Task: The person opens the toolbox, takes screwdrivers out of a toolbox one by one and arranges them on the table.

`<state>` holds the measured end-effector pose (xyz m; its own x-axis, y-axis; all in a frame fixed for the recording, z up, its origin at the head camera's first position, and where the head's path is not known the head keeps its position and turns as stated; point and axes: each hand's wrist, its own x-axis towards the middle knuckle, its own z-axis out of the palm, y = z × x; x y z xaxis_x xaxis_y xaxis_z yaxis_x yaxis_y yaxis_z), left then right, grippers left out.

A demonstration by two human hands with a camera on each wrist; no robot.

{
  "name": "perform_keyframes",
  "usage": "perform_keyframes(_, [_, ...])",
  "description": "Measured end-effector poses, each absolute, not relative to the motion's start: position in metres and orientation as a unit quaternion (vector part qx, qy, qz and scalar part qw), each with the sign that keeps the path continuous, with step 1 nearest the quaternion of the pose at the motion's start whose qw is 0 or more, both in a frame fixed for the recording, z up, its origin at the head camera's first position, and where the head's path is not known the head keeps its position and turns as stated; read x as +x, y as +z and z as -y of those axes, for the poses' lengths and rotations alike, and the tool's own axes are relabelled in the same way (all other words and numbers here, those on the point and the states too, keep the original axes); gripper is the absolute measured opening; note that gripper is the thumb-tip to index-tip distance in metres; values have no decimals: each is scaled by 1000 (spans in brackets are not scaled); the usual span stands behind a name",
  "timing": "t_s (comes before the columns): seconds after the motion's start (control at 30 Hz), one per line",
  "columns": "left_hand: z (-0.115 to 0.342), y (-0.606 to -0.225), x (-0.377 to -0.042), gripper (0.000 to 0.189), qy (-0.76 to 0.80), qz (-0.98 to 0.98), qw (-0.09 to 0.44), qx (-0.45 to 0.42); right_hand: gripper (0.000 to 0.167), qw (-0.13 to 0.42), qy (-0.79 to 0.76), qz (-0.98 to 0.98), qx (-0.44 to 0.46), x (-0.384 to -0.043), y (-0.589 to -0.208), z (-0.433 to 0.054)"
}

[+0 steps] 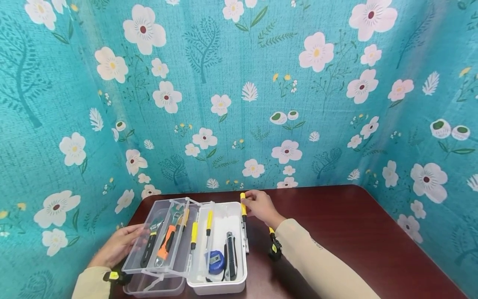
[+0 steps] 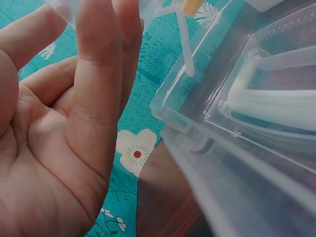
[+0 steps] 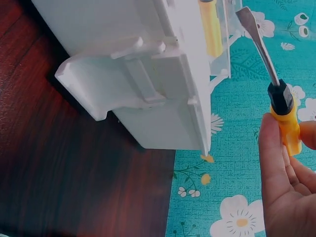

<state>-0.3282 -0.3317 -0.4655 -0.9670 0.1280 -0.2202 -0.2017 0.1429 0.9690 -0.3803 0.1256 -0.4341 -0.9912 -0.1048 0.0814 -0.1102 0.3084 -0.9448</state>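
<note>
My right hand pinches the yellow handle of a flat-blade screwdriver between thumb and fingers. In the head view, that screwdriver hangs blade down just outside the right wall of a white toolbox. My left hand holds the outer left edge of the toolbox's raised clear tray. In that tray lie an adjustable wrench and an orange-and-black-handled tool. Inside the box are a yellow-handled screwdriver, a blue tape measure and a box cutter.
Another yellow-handled screwdriver lies by the box's left wall. A lower clear tray sits beneath the raised one, joined by plastic link arms. Floral cloth surrounds the dark wooden table at the back and sides. A white latch juts from the box.
</note>
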Motion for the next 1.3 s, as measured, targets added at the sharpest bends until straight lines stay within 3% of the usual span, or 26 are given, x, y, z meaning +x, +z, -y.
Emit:
perform_keyframes(0.47, [332,-467,-326,64,655,-745,122,-34,31,3,600,798,60,-377,-438,-127])
perform_keyframes(1.3, [335,-470,-330,59,657,-743,122,-20,32,34,585,810,29,-370,-439,-164])
